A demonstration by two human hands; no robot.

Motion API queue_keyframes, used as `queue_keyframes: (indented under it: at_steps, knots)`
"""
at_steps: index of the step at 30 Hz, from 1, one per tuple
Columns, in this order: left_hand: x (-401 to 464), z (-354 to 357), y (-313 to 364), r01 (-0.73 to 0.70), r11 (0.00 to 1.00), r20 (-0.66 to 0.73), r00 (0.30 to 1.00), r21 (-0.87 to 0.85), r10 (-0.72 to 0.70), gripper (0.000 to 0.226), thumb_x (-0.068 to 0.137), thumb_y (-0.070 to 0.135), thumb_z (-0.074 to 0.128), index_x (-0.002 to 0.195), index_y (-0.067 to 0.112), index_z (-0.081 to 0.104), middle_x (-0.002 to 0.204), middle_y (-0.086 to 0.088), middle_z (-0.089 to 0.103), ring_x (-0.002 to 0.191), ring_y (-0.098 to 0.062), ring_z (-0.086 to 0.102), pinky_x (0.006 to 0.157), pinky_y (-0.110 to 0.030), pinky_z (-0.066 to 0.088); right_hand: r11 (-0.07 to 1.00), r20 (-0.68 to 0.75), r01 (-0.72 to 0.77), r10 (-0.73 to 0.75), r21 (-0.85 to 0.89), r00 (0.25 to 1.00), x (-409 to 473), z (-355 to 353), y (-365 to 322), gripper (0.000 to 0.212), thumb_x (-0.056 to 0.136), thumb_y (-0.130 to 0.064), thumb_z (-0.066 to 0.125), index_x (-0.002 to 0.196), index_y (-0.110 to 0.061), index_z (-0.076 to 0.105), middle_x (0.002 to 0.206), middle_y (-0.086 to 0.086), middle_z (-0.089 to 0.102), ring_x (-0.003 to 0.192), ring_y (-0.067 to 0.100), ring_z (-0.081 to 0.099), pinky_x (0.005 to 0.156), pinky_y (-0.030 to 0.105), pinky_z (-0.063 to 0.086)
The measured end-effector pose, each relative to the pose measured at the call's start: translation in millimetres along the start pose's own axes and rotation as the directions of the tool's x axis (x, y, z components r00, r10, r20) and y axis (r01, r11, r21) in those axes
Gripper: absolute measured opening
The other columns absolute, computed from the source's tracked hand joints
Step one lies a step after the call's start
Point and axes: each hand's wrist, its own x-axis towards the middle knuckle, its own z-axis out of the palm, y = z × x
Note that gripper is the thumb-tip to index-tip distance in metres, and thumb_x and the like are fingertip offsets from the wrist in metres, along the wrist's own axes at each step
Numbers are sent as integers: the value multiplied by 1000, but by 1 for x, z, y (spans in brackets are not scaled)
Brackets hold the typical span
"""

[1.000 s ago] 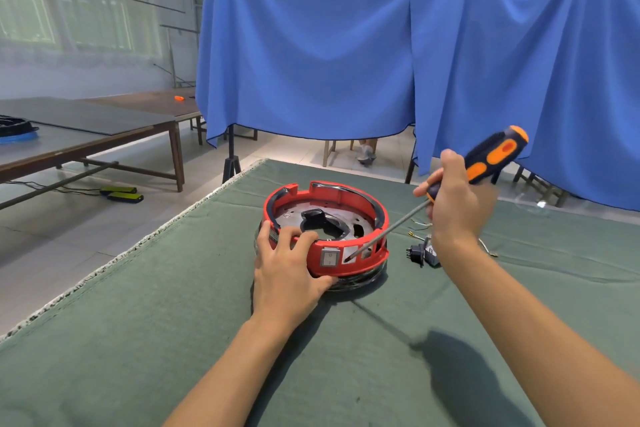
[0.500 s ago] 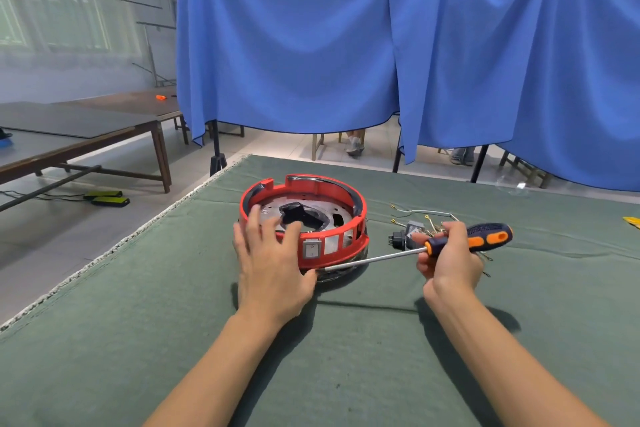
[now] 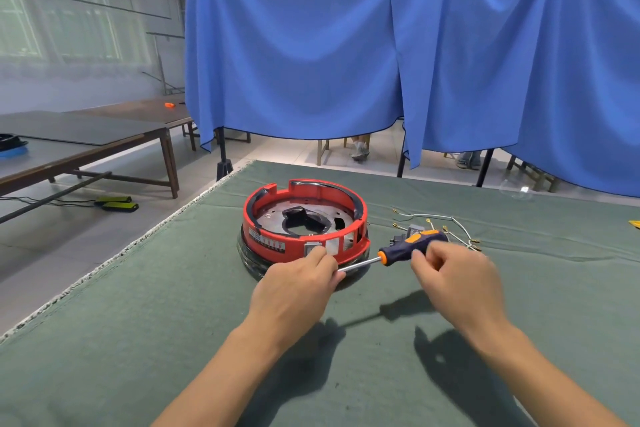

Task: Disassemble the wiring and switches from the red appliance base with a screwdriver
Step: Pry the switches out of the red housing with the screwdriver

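The red appliance base point(image 3: 263, 218) sits on the green cloth, its metal plate visible inside and a small grey switch point(image 3: 311, 247) in its front wall. My left hand point(image 3: 294, 288) is at that front wall, fingers curled around the tip end of the screwdriver's shaft beside the switch. The orange-and-black screwdriver point(image 3: 408, 248) lies nearly level, pointing left. My right hand point(image 3: 457, 277), blurred, holds the handle with curled fingertips. Loose wires point(image 3: 433, 218) and a dark plug part point(image 3: 401, 237) lie right of the base.
The table's green cloth point(image 3: 173, 322) ends at a frayed left edge. Blue curtains point(image 3: 311, 45) hang behind the table. Long tables point(image 3: 86, 135) stand at the left, with yellow-black items point(image 3: 117, 203) on the floor. A yellow object point(image 3: 633, 224) shows at the right edge.
My left hand came off the base's rim and moved to its front wall onto the shaft. The screwdriver came down from a raised slant to nearly level at the switch.
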Motion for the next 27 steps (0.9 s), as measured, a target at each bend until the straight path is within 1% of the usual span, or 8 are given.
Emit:
queue_keyframes:
  at_steps: [2, 5, 7, 9, 13, 17, 24, 27]
  knots:
    - [-1, -1, -1, -18, 1000, 12, 1000, 2, 18, 34, 91, 33, 40, 72, 17, 63, 69, 5, 56, 46, -14, 54, 31, -26, 38, 908, -160, 408, -418, -93, 894, 1, -2, -4, 21, 78, -33, 60, 62, -23, 51, 63, -8, 54, 66, 18, 50, 55, 28, 39]
    - [-3, -2, 0, -26, 999, -18, 1000, -26, 25, 33, 91, 32, 41, 73, 16, 64, 69, 5, 57, 46, -14, 53, 32, -26, 38, 751, 211, 633, -598, -188, 773, 13, 0, -7, 34, 83, -56, 48, 85, -24, 59, 87, -11, 60, 84, 14, 49, 83, 31, 39]
    - [-4, -3, 0, -52, 997, -45, 998, -49, 50, 35, 92, 33, 43, 72, 15, 65, 68, 4, 57, 47, -14, 54, 34, -26, 40, 743, 367, 614, -510, -267, 778, 20, 3, -6, 58, 84, -73, 18, 78, -26, 52, 72, -11, 57, 70, 13, 48, 73, 31, 39]
    - [-3, -4, 2, -69, 992, -98, 994, -108, 58, 36, 92, 35, 45, 70, 15, 66, 67, 4, 57, 55, -15, 55, 44, -29, 44, 707, 352, 607, -499, -363, 792, 25, 9, -1, 71, 82, -75, 4, 70, -21, 49, 60, -4, 58, 59, 18, 54, 58, 31, 37]
    - [1, -7, -3, 238, 873, -162, 930, -425, -331, 36, 93, 37, 38, 85, 15, 66, 86, 4, 58, 87, -18, 49, 78, -37, 43, 706, 171, 539, -525, -459, 834, 20, 10, 9, 52, 92, -49, 41, 49, -21, 33, 37, 1, 48, 37, 25, 51, 48, 23, 23]
    - [-3, 8, -17, 445, 839, 14, 886, -314, -464, 55, 86, 53, 31, 119, 18, 59, 123, 0, 52, 124, -20, 38, 106, -47, 29, 793, 128, 262, -230, -549, 965, 19, 1, 32, 50, 95, -40, 38, 51, -18, 32, 47, -2, 43, 55, 23, 51, 49, 27, 26]
    - [0, 24, -23, 517, 832, 166, 855, -203, -491, 59, 79, 67, 48, 122, 27, 53, 131, 2, 44, 138, -21, 15, 106, -57, 25, 812, 35, 102, -100, -575, 994, 23, -1, 39, 49, 94, -41, 32, 52, -17, 36, 60, -2, 59, 60, 23, 48, 54, 25, 37]
    - [-2, 26, -24, 502, 852, 185, 860, -149, -475, 61, 75, 61, 60, 125, 28, 49, 130, 1, 42, 138, -21, 13, 105, -55, 27, 797, 46, 103, -95, -595, 994, 22, 5, 36, 48, 94, -41, 31, 53, -17, 37, 54, -4, 48, 59, 22, 46, 52, 25, 33]
